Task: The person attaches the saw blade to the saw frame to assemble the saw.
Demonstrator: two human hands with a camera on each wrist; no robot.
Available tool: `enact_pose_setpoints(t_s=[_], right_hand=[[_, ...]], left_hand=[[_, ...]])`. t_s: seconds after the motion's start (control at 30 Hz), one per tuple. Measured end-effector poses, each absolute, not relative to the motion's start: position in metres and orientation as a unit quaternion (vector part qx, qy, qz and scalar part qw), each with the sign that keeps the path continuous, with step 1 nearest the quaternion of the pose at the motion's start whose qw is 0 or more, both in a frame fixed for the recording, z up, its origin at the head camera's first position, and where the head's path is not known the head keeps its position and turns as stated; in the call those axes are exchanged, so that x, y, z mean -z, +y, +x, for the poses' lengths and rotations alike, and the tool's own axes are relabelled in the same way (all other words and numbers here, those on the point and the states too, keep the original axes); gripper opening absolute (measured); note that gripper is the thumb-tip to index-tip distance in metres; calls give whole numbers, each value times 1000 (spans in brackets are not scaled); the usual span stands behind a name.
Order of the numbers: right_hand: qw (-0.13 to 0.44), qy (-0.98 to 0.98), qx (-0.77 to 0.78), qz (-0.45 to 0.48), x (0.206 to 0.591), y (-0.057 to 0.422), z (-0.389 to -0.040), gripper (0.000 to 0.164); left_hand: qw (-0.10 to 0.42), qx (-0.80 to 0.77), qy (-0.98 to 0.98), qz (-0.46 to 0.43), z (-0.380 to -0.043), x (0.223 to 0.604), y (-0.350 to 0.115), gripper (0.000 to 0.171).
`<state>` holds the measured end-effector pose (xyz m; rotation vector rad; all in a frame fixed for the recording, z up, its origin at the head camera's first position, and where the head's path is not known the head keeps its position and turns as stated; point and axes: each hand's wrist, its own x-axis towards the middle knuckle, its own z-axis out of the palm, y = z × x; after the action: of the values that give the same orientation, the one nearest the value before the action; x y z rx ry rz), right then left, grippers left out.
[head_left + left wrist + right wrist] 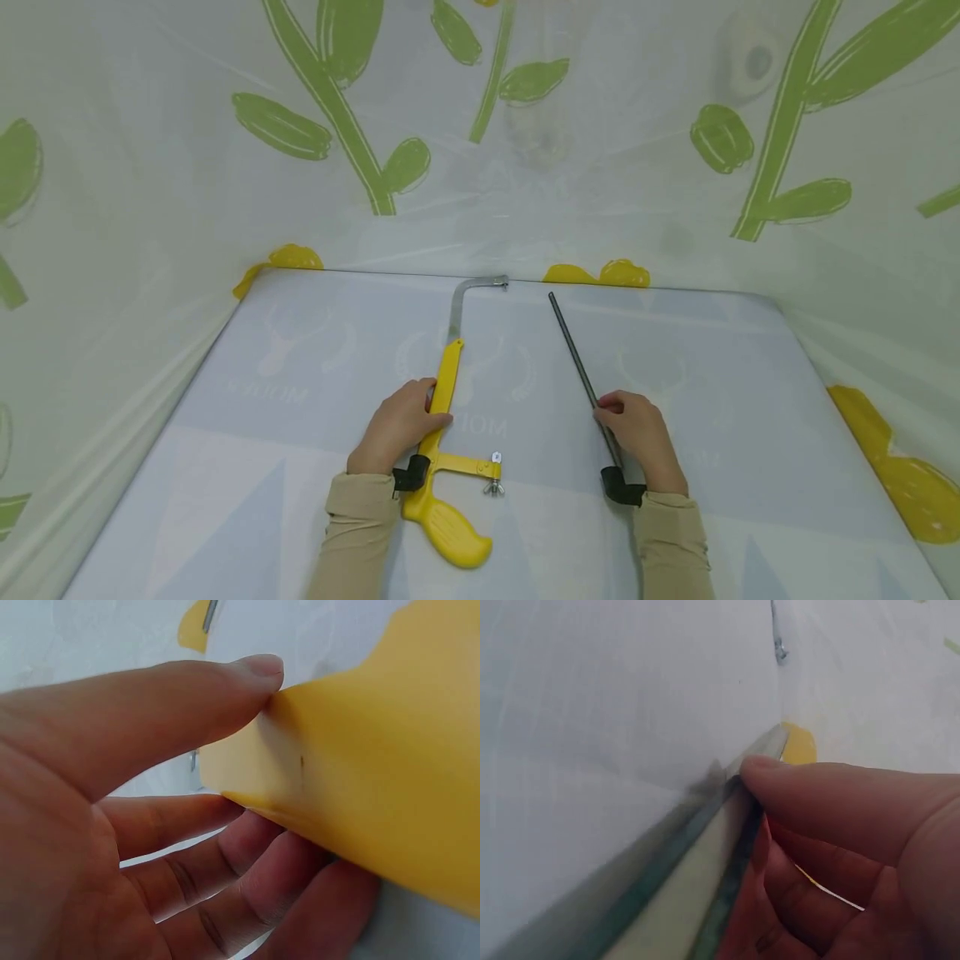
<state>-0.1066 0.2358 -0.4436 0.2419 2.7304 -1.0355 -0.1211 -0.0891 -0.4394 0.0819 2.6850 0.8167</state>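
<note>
A hacksaw frame (448, 373) with a yellow body and grip lies on the table, its bare metal bow at the far end and no blade fitted. My left hand (397, 423) holds the yellow body. In the left wrist view, the thumb presses one edge of the yellow body (390, 765) and curled fingers touch the other. With thumb and fingers, my right hand (636, 429) pinches a long, narrow dark bar (573, 350) near its middle. The right wrist view shows the bar (679, 900) close up, with dark greenish edges and a paler middle.
A pale patterned cloth covers the table (315, 358). Behind it hangs a translucent sheet (600, 183) with green leaves and yellow shapes. On the saw's near arm is a wing nut (493, 488). Black wrist mounts (621, 487) sit by both sleeves.
</note>
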Motion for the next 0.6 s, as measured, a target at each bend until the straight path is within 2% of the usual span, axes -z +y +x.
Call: enact_pose_setpoints(t_s=[0.37,0.6], right_hand=[[115,847,508,105,458,215,-116,35],[104,811,567,96,463,191,-117,34]], left_hand=[[163,-286,944,27,-121,439,-91,59],[171,-284,943,34,-121,440,-91,59]])
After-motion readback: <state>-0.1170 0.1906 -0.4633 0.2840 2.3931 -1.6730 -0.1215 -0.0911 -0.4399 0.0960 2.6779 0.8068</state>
